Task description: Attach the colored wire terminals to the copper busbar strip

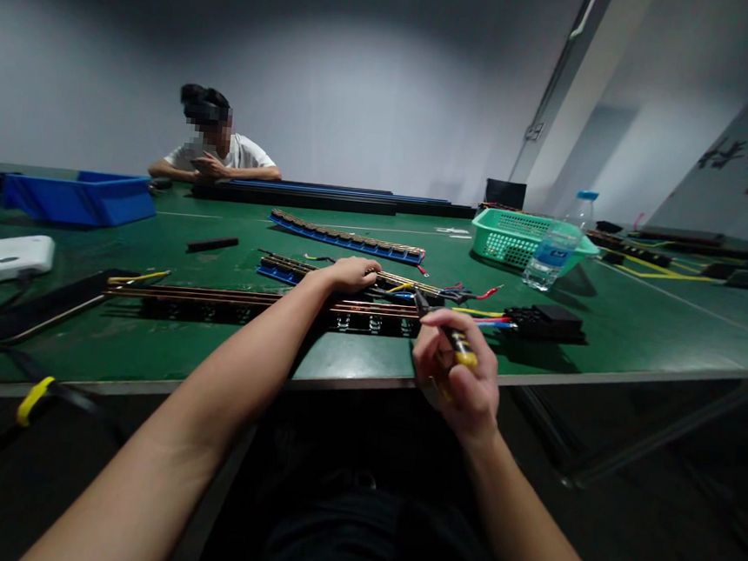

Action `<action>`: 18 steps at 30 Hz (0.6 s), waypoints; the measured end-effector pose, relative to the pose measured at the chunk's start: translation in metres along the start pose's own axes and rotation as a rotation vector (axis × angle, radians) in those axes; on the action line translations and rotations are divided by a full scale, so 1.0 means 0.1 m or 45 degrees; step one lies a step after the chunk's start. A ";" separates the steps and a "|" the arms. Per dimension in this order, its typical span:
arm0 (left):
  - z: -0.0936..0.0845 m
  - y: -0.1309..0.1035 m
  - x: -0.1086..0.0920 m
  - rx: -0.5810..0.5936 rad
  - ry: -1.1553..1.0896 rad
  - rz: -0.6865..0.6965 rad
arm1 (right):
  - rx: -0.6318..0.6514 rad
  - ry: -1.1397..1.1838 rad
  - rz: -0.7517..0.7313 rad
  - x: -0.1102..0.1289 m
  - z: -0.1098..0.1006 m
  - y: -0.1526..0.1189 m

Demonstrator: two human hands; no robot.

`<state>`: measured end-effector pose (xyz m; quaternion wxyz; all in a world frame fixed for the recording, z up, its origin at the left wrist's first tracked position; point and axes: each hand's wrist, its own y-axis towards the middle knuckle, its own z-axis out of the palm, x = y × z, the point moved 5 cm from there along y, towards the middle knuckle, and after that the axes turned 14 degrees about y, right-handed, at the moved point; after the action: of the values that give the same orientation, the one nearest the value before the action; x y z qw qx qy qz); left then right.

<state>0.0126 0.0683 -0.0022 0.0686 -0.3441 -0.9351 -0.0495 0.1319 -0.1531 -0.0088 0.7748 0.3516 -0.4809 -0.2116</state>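
Note:
My right hand [462, 367] is closed round yellow-and-black pliers [463, 348], whose dark tip points up and left. That tip is close to the near long rail [247, 302], a black strip with copper-coloured bars lying along the table's front. My left hand [353, 274] reaches over this rail and rests on a shorter blue-backed strip [276, 269] behind it; its fingers are bent, and what they grip is hidden. Red, blue and yellow wires [477, 294] come out of the strip's right end. A black connector block [547, 323] sits at the near rail's right end.
Another blue-backed strip [345, 237] lies farther back. A green basket [505, 237] and a water bottle [550, 259] stand right. At left are a blue bin [80, 200] and white box [12, 258]. A person [221, 149] leans on the far edge.

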 end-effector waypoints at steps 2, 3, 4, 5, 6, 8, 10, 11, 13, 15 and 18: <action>0.00 0.00 0.00 -0.009 -0.011 0.014 | -0.083 0.200 0.042 -0.09 -0.06 0.18; 0.01 -0.01 0.00 -0.016 -0.022 0.025 | -0.128 0.281 0.066 -0.13 -0.08 0.25; 0.01 -0.01 0.00 -0.025 -0.036 0.040 | -0.175 0.347 0.088 -0.17 -0.10 0.31; 0.01 -0.01 0.00 -0.034 -0.049 0.055 | -0.218 0.396 0.110 -0.21 -0.12 0.35; 0.01 -0.01 0.00 -0.043 -0.058 0.068 | -0.252 0.424 0.132 -0.24 -0.12 0.39; 0.02 0.00 0.00 -0.056 -0.067 0.086 | -0.301 0.426 0.161 -0.29 -0.13 0.41; 0.02 0.00 0.00 -0.063 -0.072 0.091 | -0.330 0.390 0.169 -0.31 -0.13 0.41; 0.02 0.01 0.00 -0.064 -0.074 0.089 | -0.336 0.378 0.169 -0.31 -0.13 0.41; 0.02 0.01 0.01 -0.065 -0.080 0.082 | -0.340 0.378 0.177 -0.32 -0.12 0.39; 0.02 0.01 0.01 -0.067 -0.082 0.075 | -0.338 0.399 0.198 -0.35 -0.12 0.38; 0.02 0.01 0.02 -0.070 -0.072 0.067 | -0.347 0.408 0.249 -0.41 -0.13 0.39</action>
<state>0.0116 0.0709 -0.0041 0.0339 -0.3717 -0.9255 -0.0637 0.1243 -0.0952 -0.0079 0.8984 0.2244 -0.3506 -0.1401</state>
